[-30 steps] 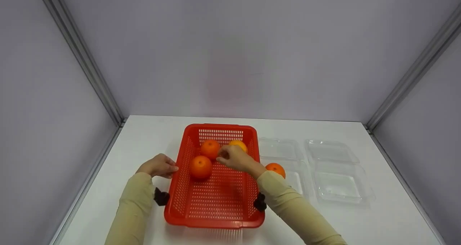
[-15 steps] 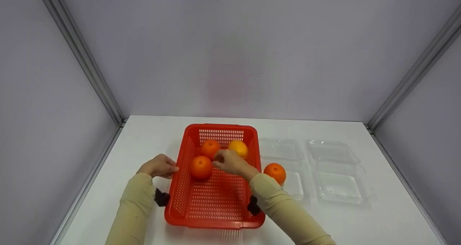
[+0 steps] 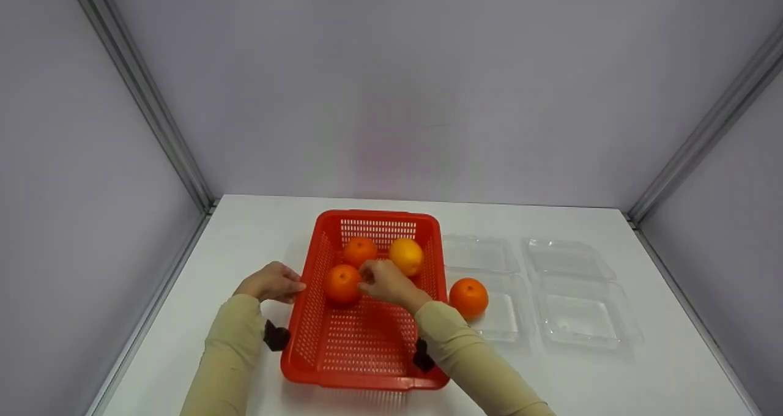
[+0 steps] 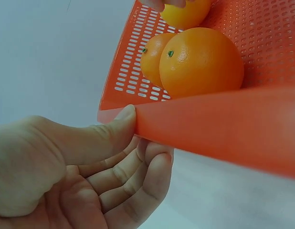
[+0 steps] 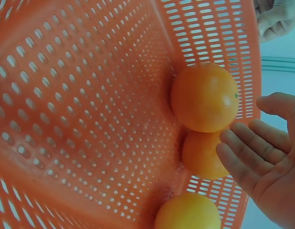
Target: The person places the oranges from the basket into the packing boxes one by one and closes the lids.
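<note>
My left hand (image 3: 269,281) holds the left rim of the red perforated plastic basket (image 3: 366,380); in the left wrist view the thumb lies over the rim with curled fingers beneath. Inside the basket, a large orange (image 3: 342,284) and a smaller orange (image 3: 359,251) sit side by side along the left wall. A yellower orange (image 3: 406,254) lies at the back right. Over the basket hovers my right hand (image 3: 385,281), close beside the large orange. The right wrist view shows this hand (image 5: 271,167) with spread, relaxed fingers and nothing in the palm; contact with the orange is unclear.
Right of the basket, an open clear plastic clamshell box (image 3: 483,256) has another orange (image 3: 468,298) at its near half. A second open clear clamshell (image 3: 575,309) stands further right. Walls (image 3: 404,98) enclose the white table (image 3: 263,220) at the back and sides.
My right hand has moved left and slightly nearer, from beside the yellower orange to the large orange, uncovering the yellower one. My left hand stays on the rim.
</note>
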Action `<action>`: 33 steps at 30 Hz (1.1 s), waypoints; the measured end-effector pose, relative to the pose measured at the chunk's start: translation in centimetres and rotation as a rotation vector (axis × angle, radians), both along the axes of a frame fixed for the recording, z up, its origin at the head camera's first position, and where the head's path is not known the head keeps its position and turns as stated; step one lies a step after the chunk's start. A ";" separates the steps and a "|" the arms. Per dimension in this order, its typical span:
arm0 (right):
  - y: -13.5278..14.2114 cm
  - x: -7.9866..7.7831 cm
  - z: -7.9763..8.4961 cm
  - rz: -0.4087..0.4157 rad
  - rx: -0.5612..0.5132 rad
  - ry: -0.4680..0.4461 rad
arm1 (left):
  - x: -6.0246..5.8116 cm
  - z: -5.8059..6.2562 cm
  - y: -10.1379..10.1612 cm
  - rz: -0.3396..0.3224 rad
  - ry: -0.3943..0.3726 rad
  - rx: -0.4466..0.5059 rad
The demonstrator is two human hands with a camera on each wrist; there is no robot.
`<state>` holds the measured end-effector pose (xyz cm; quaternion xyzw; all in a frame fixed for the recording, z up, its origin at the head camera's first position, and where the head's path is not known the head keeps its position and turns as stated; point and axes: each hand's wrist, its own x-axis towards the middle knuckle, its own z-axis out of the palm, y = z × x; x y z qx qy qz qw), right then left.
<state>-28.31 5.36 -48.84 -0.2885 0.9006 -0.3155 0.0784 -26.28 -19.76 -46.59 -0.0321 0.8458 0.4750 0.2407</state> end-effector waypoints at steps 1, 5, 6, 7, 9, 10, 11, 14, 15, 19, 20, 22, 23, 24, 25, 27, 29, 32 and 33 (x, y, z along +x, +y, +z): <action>-0.1 0.0 -0.2 -0.006 0.001 -0.006 | 0.0 0.0 0.0 -0.004 0.004 0.002; -0.2 0.0 -0.5 -0.034 0.001 -0.026 | 0.0 -0.1 0.2 0.001 0.009 0.013; -0.2 0.0 -0.6 -0.041 -0.001 -0.026 | 0.1 -0.1 0.2 0.000 0.010 0.015; -0.3 -0.1 -0.7 -0.047 -0.003 -0.022 | 0.1 -0.1 0.2 0.001 0.012 0.015; -0.4 -0.1 -0.9 -0.063 0.000 -0.019 | 0.1 -0.1 0.2 0.008 0.012 0.014; -0.5 0.0 -0.9 -0.068 0.002 -0.019 | 0.1 -0.1 0.1 0.012 0.011 0.011; -0.5 0.0 -1.0 -0.073 0.009 -0.020 | 0.2 -0.1 0.1 0.009 0.012 0.007; -0.8 0.1 -1.1 -0.077 0.035 -0.014 | 0.4 -0.1 0.1 0.032 0.003 -0.005; -0.9 0.1 -1.2 -0.076 0.043 -0.014 | 0.5 -0.1 0.0 0.039 -0.001 -0.007; -1.2 0.3 -1.3 -0.087 0.054 -0.012 | 0.6 -0.1 0.0 0.046 -0.001 -0.005; -1.2 0.3 -1.3 -0.091 0.052 -0.013 | 0.6 -0.1 0.0 0.041 0.001 -0.001; -1.3 0.3 -1.3 -0.097 0.057 -0.009 | 0.6 -0.1 0.0 0.039 0.004 0.003; -1.4 0.2 -1.4 -0.097 0.060 -0.005 | 0.5 -0.1 0.0 0.044 0.002 0.004; -1.4 0.2 -1.5 -0.099 0.066 -0.003 | 0.5 -0.1 0.0 0.043 0.003 0.005; -1.4 0.2 -1.5 -0.100 0.068 -0.005 | 0.5 -0.1 0.0 0.045 0.001 0.004; -1.5 0.2 -1.6 -0.102 0.082 -0.005 | 0.5 -0.1 0.0 0.039 0.001 0.001; -1.7 0.1 -1.8 -0.103 0.085 -0.011 | 0.5 -0.1 0.0 0.032 0.001 0.003; -1.8 0.1 -2.0 -0.103 0.086 -0.011 | 0.5 0.0 0.0 0.017 0.008 0.002; -1.8 0.1 -2.0 -0.102 0.087 -0.010 | 0.5 0.0 0.0 0.017 0.009 0.003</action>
